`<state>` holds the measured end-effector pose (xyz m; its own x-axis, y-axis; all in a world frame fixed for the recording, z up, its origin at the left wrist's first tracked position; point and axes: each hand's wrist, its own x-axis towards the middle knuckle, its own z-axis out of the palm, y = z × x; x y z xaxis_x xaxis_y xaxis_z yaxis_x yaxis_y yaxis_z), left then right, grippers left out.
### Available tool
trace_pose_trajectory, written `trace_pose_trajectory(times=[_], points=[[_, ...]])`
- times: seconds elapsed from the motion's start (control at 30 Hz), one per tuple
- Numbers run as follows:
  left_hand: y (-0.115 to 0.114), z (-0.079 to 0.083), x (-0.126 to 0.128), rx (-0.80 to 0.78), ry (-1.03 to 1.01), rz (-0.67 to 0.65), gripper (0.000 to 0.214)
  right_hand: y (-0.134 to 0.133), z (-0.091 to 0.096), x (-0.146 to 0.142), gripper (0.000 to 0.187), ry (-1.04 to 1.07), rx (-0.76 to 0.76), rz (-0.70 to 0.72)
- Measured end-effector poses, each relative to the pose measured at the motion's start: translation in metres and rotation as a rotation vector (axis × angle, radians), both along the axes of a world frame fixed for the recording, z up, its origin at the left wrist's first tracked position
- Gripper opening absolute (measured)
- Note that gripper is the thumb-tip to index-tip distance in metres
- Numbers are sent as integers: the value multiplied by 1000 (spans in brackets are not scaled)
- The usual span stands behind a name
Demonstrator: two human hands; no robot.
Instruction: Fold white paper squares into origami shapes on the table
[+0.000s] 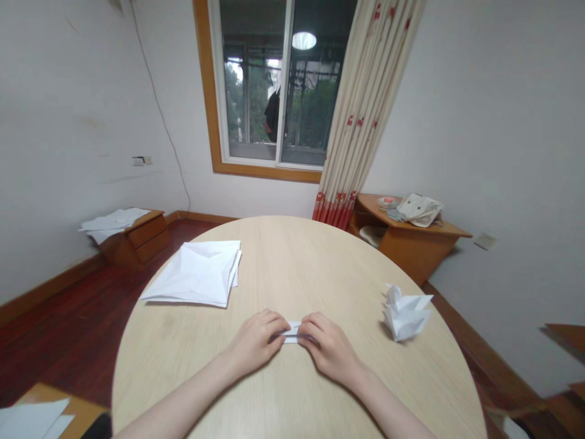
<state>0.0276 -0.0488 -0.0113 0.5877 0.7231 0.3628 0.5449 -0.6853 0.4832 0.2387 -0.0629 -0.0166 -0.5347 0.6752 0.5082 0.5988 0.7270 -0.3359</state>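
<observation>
A small folded piece of white paper (291,332) lies on the round wooden table (292,262), mostly covered by both hands. My left hand (256,340) has its fingers curled down and pressed on the paper's left end. My right hand (326,346) is curled the same way on the paper's right end. Only a narrow strip of the paper shows between the fingertips.
A stack of creased white sheets (196,272) lies at the table's left. Folded white paper figures (404,314) sit at the right. A low wooden cabinet with papers (130,235) stands at the left wall, a corner shelf with a bag (411,225) at the right.
</observation>
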Motion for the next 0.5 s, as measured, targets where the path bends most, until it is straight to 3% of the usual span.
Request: trace_pose_trajectory(times=[0.33, 0.5], points=[[3, -9, 0, 5, -31, -6, 21, 2, -4, 0, 16, -26, 51, -1], [1, -5, 0, -40, -35, 1, 24, 1, -3, 1, 17, -27, 56, 14]])
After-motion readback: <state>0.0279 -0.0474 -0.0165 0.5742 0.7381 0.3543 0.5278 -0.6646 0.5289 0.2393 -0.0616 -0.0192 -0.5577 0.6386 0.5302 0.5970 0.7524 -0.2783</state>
